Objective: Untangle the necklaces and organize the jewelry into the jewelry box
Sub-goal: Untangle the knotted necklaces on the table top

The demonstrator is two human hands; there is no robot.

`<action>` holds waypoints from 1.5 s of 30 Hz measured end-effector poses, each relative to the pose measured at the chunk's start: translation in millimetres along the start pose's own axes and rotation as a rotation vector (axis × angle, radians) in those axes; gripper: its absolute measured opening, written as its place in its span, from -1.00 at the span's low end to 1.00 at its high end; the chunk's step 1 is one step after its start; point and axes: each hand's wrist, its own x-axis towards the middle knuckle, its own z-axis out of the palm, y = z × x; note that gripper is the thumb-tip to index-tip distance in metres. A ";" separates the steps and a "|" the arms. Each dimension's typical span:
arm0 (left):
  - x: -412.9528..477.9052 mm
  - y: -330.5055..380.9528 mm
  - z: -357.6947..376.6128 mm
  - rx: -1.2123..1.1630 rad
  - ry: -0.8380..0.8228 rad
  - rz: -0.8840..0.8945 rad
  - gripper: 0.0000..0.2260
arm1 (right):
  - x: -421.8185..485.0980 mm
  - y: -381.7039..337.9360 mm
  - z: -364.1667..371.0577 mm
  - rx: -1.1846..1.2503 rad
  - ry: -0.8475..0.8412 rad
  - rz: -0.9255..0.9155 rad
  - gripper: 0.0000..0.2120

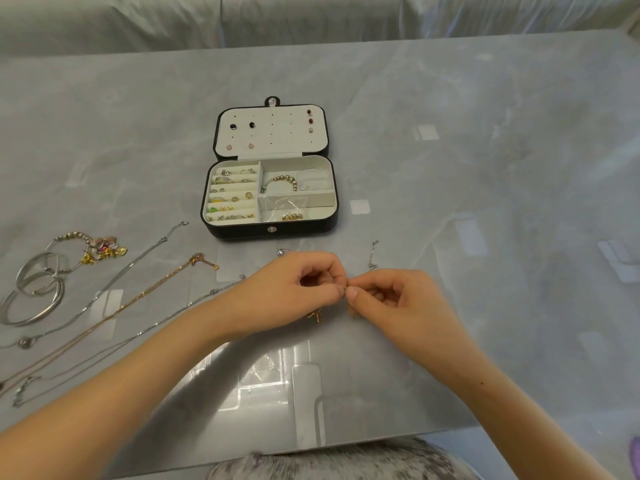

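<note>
The black jewelry box [239,227] lies open mid-table, its white lid panel holding stud earrings and its compartments holding rings, a beaded bracelet [282,182] and small bags. In front of it my left hand [294,292] and my right hand [391,292] meet fingertip to fingertip, both pinching a thin gold necklace [317,316] whose charm hangs under my left hand. Most of that chain is hidden by my fingers. A silver chain end [373,254] lies just beyond my right hand.
Left of my arms lie a silver necklace [138,259], a gold necklace [156,289] and another thin silver chain [166,318], laid out straight. Silver bangles [34,292] and a charm bracelet [100,249] sit at the far left. The glossy grey table edge is near my body.
</note>
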 end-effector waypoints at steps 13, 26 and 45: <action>-0.4 -4.7 3.3 0.107 -0.003 0.010 -0.87 | 1.2 2.1 1.3 -0.195 0.058 -0.082 -0.85; -1.8 -7.4 0.8 0.092 0.032 0.033 -0.94 | 9.2 0.1 -6.8 -0.152 -0.114 -0.010 -0.89; -1.6 -5.9 0.8 0.054 0.028 0.007 -0.95 | 11.6 -5.4 -13.1 -0.143 -0.128 -0.040 -0.87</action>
